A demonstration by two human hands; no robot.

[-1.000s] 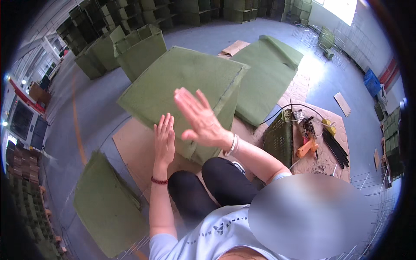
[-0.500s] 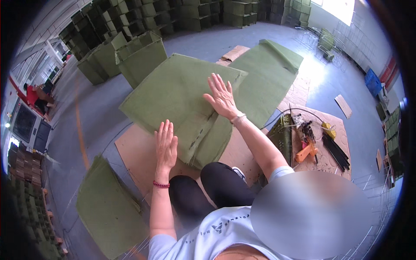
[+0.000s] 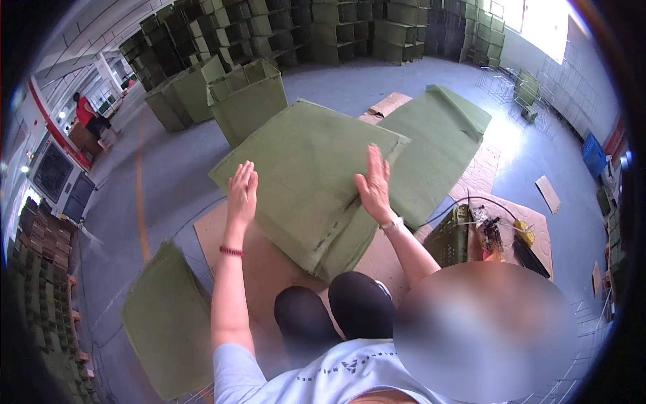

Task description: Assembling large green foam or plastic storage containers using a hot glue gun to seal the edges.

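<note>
A large green fabric-like panel [image 3: 289,168], folded in layers, lies in front of my knees on brown cardboard [image 3: 262,266]. Dark smudges mark it near a narrow strip along its near right side. My left hand [image 3: 242,192] is at the panel's left edge, fingers stretched out and held together. At its right side is my right hand [image 3: 374,185], flat with the thumb spread. Neither hand holds anything; whether either touches the panel is hard to see. Beyond it, to the right, spreads another green sheet [image 3: 437,148] with a folded-over corner.
At the lower left lie more green panels [image 3: 165,323]. A green crate [image 3: 449,236], black sticks [image 3: 530,256] and a yellow connector [image 3: 523,231] on a cable sit right. Green open boxes [image 3: 249,101] stand behind. A person in red [image 3: 86,113] is far left.
My hands have moved farther apart: the left hand outward to the panel's left edge, the right hand off the panel's middle to its right side. The view has shifted slightly.
</note>
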